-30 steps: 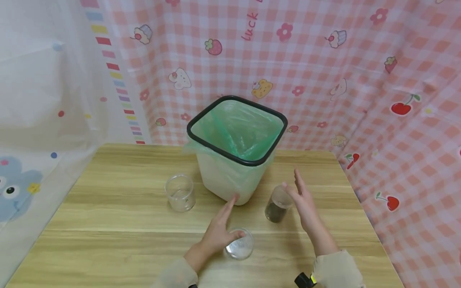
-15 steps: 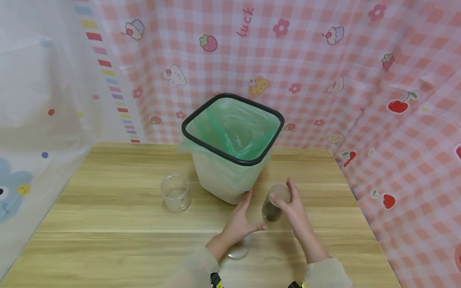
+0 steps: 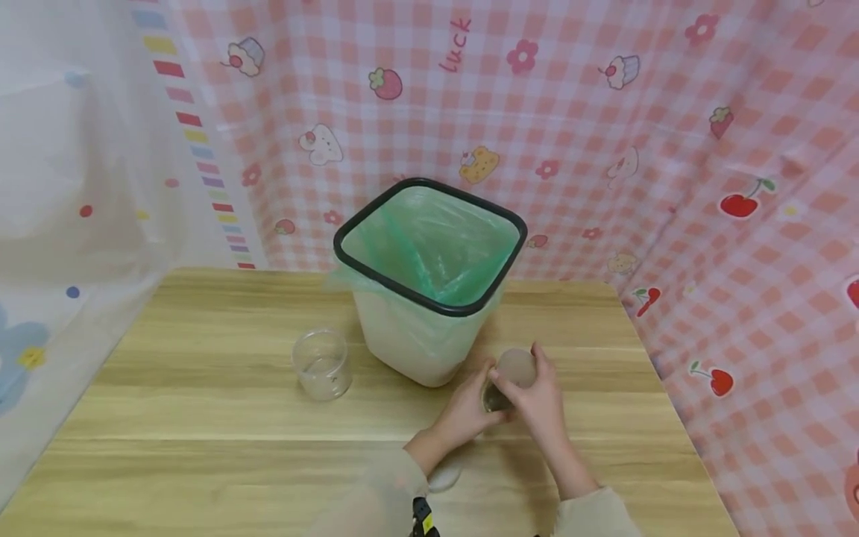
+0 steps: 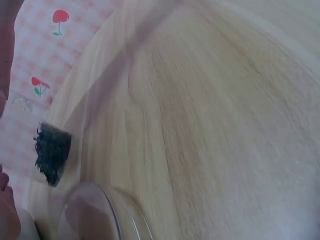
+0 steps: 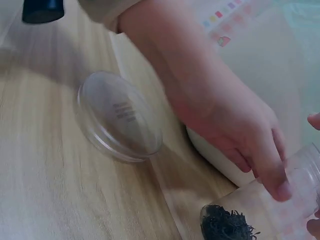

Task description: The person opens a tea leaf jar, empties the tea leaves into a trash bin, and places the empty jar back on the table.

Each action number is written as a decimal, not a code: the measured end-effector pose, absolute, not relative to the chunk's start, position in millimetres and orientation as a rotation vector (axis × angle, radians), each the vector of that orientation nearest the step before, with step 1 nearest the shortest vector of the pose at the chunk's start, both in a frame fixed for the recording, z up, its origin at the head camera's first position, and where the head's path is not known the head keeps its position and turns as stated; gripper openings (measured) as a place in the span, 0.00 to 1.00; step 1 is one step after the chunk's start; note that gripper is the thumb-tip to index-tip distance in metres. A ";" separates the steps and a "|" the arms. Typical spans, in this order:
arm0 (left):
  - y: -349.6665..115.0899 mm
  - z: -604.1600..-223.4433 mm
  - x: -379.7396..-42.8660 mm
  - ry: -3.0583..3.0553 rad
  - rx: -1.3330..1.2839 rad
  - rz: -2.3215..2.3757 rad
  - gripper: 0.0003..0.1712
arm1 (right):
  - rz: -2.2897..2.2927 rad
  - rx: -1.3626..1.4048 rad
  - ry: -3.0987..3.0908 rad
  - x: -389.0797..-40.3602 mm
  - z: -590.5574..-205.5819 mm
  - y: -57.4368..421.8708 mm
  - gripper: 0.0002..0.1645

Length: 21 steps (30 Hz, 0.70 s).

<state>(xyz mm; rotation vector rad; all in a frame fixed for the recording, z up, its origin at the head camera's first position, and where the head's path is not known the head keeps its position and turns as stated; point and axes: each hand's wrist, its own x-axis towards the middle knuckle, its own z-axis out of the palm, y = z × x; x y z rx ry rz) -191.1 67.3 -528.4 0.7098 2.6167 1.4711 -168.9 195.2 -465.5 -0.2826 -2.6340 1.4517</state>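
A clear cylindrical jar with dark dried shreds at its bottom stands right of the bin, between both hands. My left hand grips its left side, the thumb across the front. My right hand holds the upper part from the right, thumb near the pale round top. Whether the jar touches the table cannot be told. A clear round lid-like disc, printed with small text, lies under my left wrist. To the left, a clear empty-looking round tub stands on the table.
A white bin with a black rim and green liner stands behind the hands at mid-table. The wooden table ends at a pink checked curtain at the back and right.
My left hand has moved right from above the disc to the jar and grips it. My right hand has closed in on the jar's upper part. The view has shifted slightly.
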 end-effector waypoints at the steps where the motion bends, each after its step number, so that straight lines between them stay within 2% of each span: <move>1: 68.0 -528.2 -190.6 2.623 0.724 1.478 0.53 | 1.415 -0.281 -2.641 -168.9 -467.1 193.9 0.56; 8: 70.8 -532.6 -186.7 2.692 0.740 1.465 0.46 | 1.281 -0.271 -2.627 -167.2 -476.2 188.0 0.52; 15: 67.0 -535.1 -186.1 2.678 0.759 1.492 0.45 | 1.253 -0.277 -2.608 -164.0 -473.7 188.5 0.49; 21: 56.8 -526.8 -182.5 2.658 0.828 1.527 0.45 | 1.419 -0.283 -2.601 -155.4 -457.6 187.0 0.49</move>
